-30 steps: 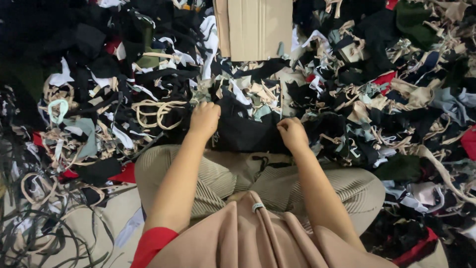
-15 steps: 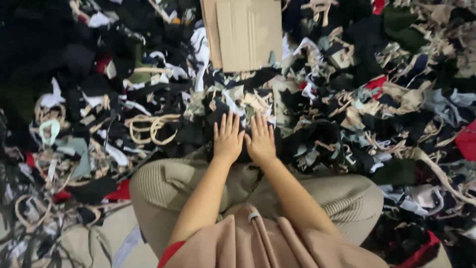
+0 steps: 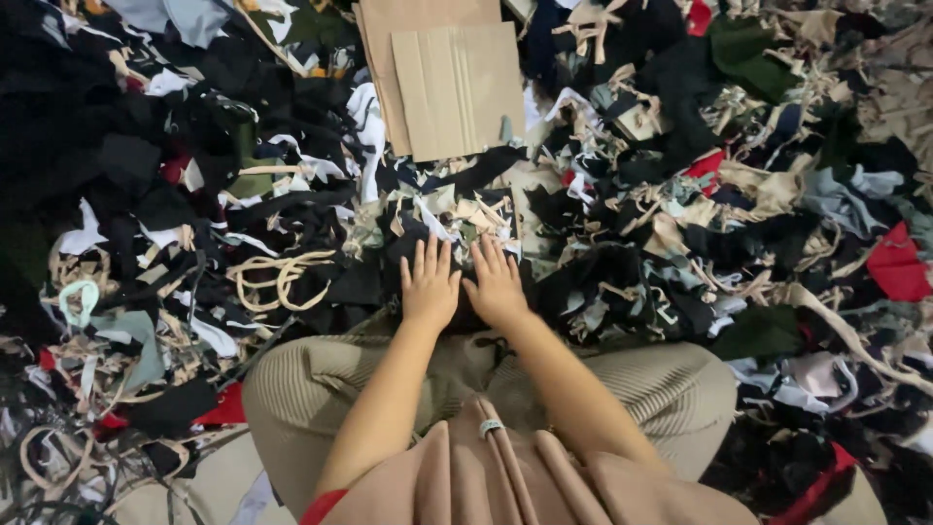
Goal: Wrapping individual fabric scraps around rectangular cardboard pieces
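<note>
I sit cross-legged in ribbed tan trousers [image 3: 321, 389] amid a heap of fabric scraps. My left hand [image 3: 429, 285] and my right hand [image 3: 499, 284] lie flat, side by side, fingers spread, palms down on a black piece of cloth [image 3: 466, 316] just in front of my knees. Neither hand grips anything. Mixed black, beige and white scraps [image 3: 457, 209] lie right beyond the fingertips.
Two flat cardboard pieces [image 3: 457, 87] lie on the heap straight ahead. Beige looped cord [image 3: 277, 277] rests to the left. Red scraps [image 3: 894, 262] show at the right edge. Scraps cover the floor on all sides.
My hands were apart at the edges of the black cloth a second ago; they have come together and now rest flat side by side on it.
</note>
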